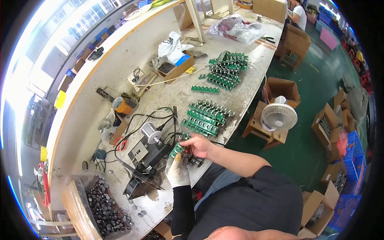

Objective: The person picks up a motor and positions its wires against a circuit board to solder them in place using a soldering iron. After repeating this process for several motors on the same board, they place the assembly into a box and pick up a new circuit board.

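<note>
Left hand [178, 171] (gloved, btw) pinches the green board [175, 151] at its 12 o'clock, long axis toward 1; right hand [199, 145] pinches the far end.

- Before you on the bench [170, 94]: a board stack [205, 116] — a second pile [226, 70] behind it.
- Left: a spool [151, 133] — a parts box [77, 204] nearer you.
- Right of you: a fan [279, 117] on a stool [255, 122].
</note>
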A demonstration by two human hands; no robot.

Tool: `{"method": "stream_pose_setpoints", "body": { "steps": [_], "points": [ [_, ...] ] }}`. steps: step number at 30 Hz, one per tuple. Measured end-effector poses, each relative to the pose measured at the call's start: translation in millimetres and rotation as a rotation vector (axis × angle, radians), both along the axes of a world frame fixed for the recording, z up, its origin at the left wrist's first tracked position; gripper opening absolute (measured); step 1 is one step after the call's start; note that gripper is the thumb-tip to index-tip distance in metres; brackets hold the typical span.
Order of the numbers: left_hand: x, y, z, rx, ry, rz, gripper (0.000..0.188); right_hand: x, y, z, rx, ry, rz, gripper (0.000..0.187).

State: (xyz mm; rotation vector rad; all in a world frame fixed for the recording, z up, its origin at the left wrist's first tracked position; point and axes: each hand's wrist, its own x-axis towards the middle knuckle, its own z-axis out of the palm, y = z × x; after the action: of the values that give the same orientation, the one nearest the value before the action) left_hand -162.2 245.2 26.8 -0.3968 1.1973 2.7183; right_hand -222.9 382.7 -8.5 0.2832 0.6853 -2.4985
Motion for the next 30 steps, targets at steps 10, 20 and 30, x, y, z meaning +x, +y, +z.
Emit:
{"method": "stream_pose_setpoints", "body": {
  "steps": [10,20,30],
  "points": [
    [2,-5,-8,0.178,-0.079,-0.051,0.029,2,-3,-3,-0.040,-0.173,0.035,0.015],
    [4,16,4,-0.387,0.079,0.188,0.033,18,0,28,0.136,0.220,-0.144,0.044],
    [5,-4,-4,-0.162,0.042,0.013,0.031,10,5,8,0.005,0.072,0.069,0.023]
  ]
}}
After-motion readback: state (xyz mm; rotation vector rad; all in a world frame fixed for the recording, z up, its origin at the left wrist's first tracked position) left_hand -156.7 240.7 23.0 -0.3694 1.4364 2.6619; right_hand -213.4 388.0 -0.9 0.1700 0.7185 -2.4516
